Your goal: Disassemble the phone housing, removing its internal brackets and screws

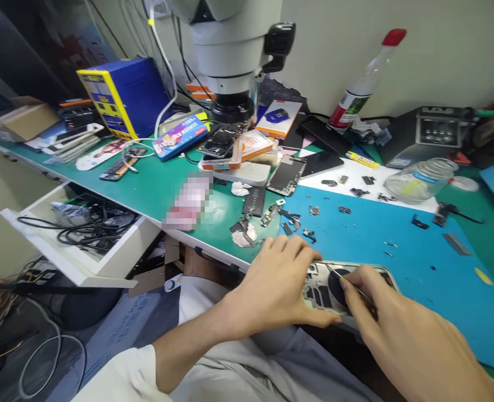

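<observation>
My left hand (278,282) is closed on the left end of an opened phone housing (355,269), thumb along its near edge and fingers along its far edge. The housing lies at the front edge of a blue work mat (397,234). Inside it I see a black round pad (336,286) and dark strips. Pinched in my right hand (401,324) are thin metal tweezers (329,269), their tip over the housing near the round pad. My right fingers partly hide the housing. Small phone parts (309,235) and a phone battery (254,201) lie beyond my hands.
A microscope (230,56) stands over stacked boxes at the back. A bottle with a red cap (361,84) and a glass jar (420,180) stand at the right. An open drawer (83,234) full of cables juts out at the left. A phone screen (286,174) lies mid-table.
</observation>
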Demonstrator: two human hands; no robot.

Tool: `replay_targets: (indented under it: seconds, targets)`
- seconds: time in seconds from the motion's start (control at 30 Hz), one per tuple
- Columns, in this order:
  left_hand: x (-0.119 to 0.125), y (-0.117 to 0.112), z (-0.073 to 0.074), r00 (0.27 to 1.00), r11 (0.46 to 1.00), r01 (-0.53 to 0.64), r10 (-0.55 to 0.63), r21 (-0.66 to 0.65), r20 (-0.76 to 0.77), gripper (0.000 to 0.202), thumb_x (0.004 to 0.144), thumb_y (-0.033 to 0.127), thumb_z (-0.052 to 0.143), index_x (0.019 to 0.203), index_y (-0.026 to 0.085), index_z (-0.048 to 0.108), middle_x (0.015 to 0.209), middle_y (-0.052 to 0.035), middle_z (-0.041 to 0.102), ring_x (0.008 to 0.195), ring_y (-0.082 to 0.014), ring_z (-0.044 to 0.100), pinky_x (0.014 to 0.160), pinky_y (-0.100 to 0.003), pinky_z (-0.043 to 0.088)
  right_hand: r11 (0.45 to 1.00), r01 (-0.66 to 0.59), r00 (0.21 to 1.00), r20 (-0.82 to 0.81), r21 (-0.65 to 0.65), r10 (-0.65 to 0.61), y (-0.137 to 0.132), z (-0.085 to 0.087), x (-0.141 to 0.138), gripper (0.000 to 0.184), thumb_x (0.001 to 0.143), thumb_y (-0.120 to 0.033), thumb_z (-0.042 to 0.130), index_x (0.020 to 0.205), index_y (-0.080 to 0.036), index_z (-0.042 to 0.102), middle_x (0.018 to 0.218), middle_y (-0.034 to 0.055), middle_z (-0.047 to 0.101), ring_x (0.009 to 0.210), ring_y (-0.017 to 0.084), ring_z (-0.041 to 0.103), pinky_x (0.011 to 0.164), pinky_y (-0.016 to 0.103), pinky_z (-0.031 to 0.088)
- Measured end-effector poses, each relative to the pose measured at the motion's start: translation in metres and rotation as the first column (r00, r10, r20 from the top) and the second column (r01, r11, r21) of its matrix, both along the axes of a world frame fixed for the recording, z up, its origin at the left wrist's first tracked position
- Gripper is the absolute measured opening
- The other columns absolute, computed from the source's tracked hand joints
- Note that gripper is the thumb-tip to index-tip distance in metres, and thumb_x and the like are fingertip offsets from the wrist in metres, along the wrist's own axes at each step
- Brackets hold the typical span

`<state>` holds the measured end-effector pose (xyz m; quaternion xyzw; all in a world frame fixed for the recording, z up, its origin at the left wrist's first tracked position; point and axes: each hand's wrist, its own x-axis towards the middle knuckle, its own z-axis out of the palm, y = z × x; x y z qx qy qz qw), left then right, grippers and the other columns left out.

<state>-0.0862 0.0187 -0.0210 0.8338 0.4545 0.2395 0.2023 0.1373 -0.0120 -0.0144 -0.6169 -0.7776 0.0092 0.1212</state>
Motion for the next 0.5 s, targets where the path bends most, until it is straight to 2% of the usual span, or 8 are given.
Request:
replay_targets:
  seconds: [0.1,0.2,0.33,0.5]
  targets:
    - [0.001,-0.002,0.002,1.0,0.999,-0.007,0.006,-0.042,-0.018,0.076,0.079,0.063,0.095,0.133,0.02,0.064,0.131,-0.009,0.067,0.12,-0.0325,0.06,0.107,-0.051,0.052,0.988,0.04,0.998,-0.045,-0.151,-0.048,0.0,0.014,-0.011,0.022,0.107,-0.039,0.043,0.095,-0.027,0.057,0.079,0.002,0.078,0.054,0.024,0.069,0.051,0.031,0.03]
    - [0.002,-0.003,0.001,0.999,0.999,-0.001,-0.001,-0.045,-0.047,0.075,0.08,0.059,0.095,0.134,0.019,0.064,0.13,-0.0097,0.066,0.121,-0.0338,0.059,0.105,-0.053,0.051,0.962,0.107,0.992,-0.037,-0.25,-0.12,-0.002,0.021,-0.016,0.016,0.109,-0.036,0.047,0.096,-0.028,0.053,0.08,-0.002,0.078,0.055,0.021,0.067,0.053,0.029,0.033]
    - [0.003,-0.004,-0.001,0.998,0.999,0.003,-0.005,-0.041,-0.064,0.073,0.081,0.057,0.094,0.135,0.02,0.063,0.129,-0.009,0.066,0.116,-0.0327,0.058,0.101,-0.053,0.05,0.962,0.15,0.988,0.058,-0.23,-0.14,-0.005,0.025,-0.021,0.013,0.109,-0.03,0.052,0.096,-0.027,0.052,0.072,-0.0022,0.073,0.053,0.021,0.064,0.053,0.029,0.029]
    - [0.003,-0.005,-0.001,0.997,1.0,0.003,-0.005,-0.021,-0.081,0.071,0.081,0.056,0.094,0.134,0.021,0.063,0.129,-0.0089,0.066,0.115,-0.0328,0.057,0.1,-0.054,0.049,0.981,0.124,0.99,0.09,-0.146,-0.112,-0.007,0.021,-0.025,0.015,0.11,-0.03,0.051,0.096,-0.026,0.054,0.071,-0.0003,0.072,0.051,0.022,0.063,0.052,0.031,0.023]
